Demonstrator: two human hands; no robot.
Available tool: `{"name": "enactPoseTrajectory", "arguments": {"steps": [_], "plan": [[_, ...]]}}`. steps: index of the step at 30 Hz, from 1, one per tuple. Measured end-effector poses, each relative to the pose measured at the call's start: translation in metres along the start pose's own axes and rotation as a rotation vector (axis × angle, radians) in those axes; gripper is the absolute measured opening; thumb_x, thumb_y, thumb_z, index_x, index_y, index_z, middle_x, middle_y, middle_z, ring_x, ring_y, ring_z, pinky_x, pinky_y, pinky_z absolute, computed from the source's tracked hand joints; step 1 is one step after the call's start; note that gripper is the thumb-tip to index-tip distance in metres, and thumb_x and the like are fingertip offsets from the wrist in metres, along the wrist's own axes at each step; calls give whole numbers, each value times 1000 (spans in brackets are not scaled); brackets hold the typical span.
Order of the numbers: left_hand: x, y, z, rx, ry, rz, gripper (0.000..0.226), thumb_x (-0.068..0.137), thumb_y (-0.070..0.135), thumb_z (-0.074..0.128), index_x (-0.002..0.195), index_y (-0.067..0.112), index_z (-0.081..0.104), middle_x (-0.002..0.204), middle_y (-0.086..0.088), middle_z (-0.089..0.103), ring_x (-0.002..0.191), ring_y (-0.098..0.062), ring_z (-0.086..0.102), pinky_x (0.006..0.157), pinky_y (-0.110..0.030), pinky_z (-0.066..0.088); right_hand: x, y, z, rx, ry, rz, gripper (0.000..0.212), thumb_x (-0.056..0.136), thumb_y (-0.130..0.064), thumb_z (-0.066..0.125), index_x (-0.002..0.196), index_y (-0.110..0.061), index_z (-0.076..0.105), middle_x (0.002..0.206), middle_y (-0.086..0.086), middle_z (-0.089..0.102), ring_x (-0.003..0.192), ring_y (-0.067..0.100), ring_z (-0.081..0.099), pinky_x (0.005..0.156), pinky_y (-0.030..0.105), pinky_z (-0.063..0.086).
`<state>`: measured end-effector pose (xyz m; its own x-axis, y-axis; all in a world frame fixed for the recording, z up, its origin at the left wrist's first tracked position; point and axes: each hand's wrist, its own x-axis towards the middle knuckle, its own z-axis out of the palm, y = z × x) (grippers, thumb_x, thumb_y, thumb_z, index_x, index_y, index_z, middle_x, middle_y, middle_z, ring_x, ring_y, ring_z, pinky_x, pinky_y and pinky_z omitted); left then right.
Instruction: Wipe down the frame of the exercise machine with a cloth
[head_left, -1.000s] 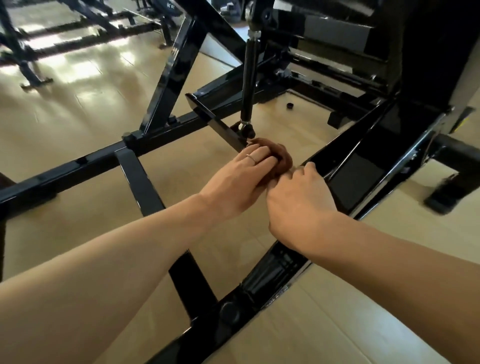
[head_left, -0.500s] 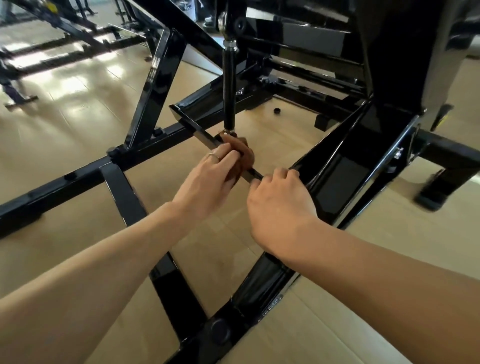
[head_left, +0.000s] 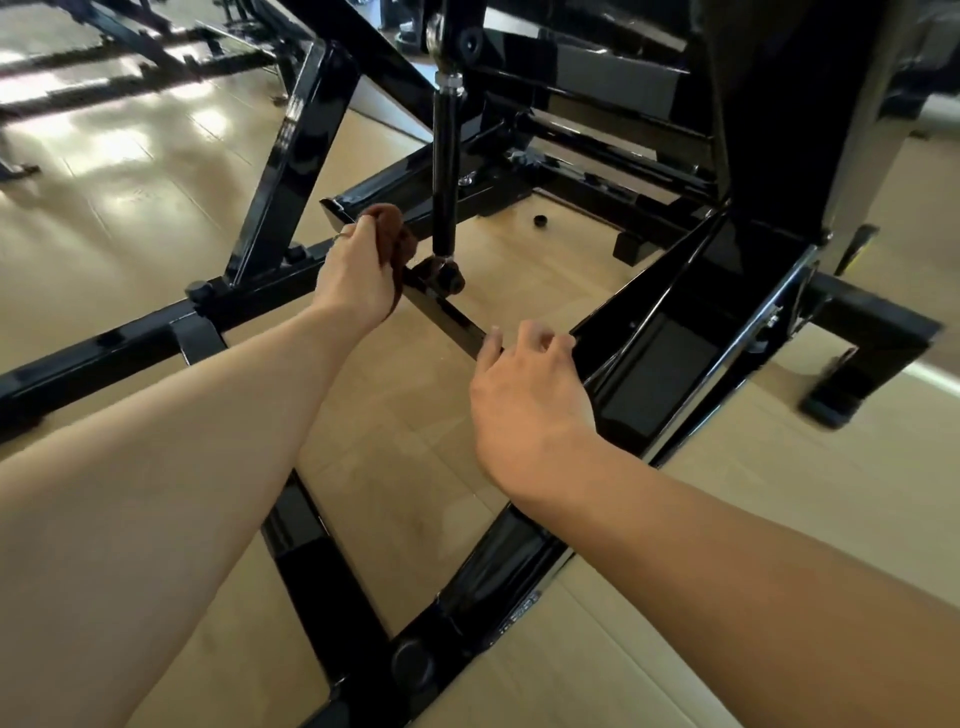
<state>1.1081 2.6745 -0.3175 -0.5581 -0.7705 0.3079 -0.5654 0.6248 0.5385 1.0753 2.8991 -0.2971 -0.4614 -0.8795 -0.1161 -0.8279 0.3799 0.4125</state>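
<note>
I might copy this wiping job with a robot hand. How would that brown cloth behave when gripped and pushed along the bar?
The brown cloth is bunched in the left hand, so it is probably soft, floppy and light. It appears to wrap around the thin black bar, so it should conform. On glossy paint it likely slides easily.

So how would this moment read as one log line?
left hand: wiping flat bar with brown cloth | right hand: thumb on bar, empty

gym: black machine frames (head_left: 280, 171), wood floor (head_left: 130, 156)

Brown cloth (head_left: 396, 236), glossy black frame (head_left: 291, 156), tan wood-grain floor (head_left: 519, 270).
</note>
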Motion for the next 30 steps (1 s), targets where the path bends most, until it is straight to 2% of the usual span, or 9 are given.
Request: {"name": "enactPoseTrajectory", "arguments": {"steps": [2, 5, 11, 13, 17, 21, 24, 27, 30], "plan": [[7, 3, -1, 78, -13, 12, 34, 101, 8, 55, 135, 10, 53, 122, -10, 61, 105, -28, 60, 87, -30, 47, 0, 1, 0, 8, -4, 1, 98, 90, -35, 68, 157, 9, 11, 142, 36, 41, 130, 53, 35, 107, 57, 38], [-17, 13, -4, 123, -57, 73, 31, 102, 9, 57, 133, 9, 56, 134, -13, 58, 119, -32, 59, 104, -45, 50, -2, 0, -1, 1, -5, 4, 87, 91, -35, 65, 155, 9, 23, 139, 36, 42, 128, 52, 36, 105, 56, 40], [-90, 34, -13, 94, -179, 471, 28, 97, 8, 65, 124, 5, 62, 135, -9, 60, 115, -29, 62, 98, -41, 53, -3, 0, -2, -35, -1, -10, 75, 94, -35, 57, 150, 9, 33, 137, 33, 44, 125, 52, 37, 104, 57, 40], [-97, 38, -6, 107, -185, 455, 31, 98, 11, 66, 128, 7, 62, 138, -8, 58, 115, -29, 61, 99, -39, 53, -2, -1, 0, -61, 7, -24, 71, 94, -35, 58, 146, 8, 37, 134, 31, 45, 123, 52, 37, 102, 58, 39], [-88, 27, 3, 158, -170, 381, 42, 98, 13, 66, 138, 6, 55, 151, -10, 49, 126, -33, 56, 107, -44, 49, 0, -2, 3, -91, 20, -16, 78, 93, -38, 61, 149, 9, 33, 138, 34, 42, 122, 53, 38, 101, 59, 40], [-63, 15, 1, 218, -92, 343, 41, 98, 12, 66, 136, 6, 53, 145, -13, 53, 119, -34, 61, 103, -46, 53, 0, -3, 3, -98, 28, -30, 85, 92, -41, 61, 151, 11, 29, 144, 35, 41, 123, 55, 37, 101, 59, 40], [-56, 20, 0, 190, -62, 290, 39, 99, 10, 64, 137, 5, 53, 141, -13, 55, 119, -33, 60, 104, -47, 52, -2, -2, 1, -96, 13, -23, 89, 91, -41, 62, 152, 12, 25, 142, 37, 42, 125, 56, 37, 103, 58, 40], [-66, 35, -7, 215, -134, 372, 36, 98, 5, 63, 134, 6, 58, 141, -11, 56, 123, -32, 58, 106, -44, 50, -8, -1, -5, -83, 31, -23, 78, 95, -38, 60, 150, 9, 33, 138, 36, 47, 126, 55, 41, 106, 58, 38], [-92, 52, -21, 145, -266, 533, 32, 97, 7, 65, 128, 9, 63, 137, -6, 60, 118, -26, 62, 102, -40, 52, -23, 6, -11, -56, 64, -129, 51, 95, -38, 61, 136, -8, 57, 126, 21, 62, 121, 43, 53, 113, 61, 27]]}}
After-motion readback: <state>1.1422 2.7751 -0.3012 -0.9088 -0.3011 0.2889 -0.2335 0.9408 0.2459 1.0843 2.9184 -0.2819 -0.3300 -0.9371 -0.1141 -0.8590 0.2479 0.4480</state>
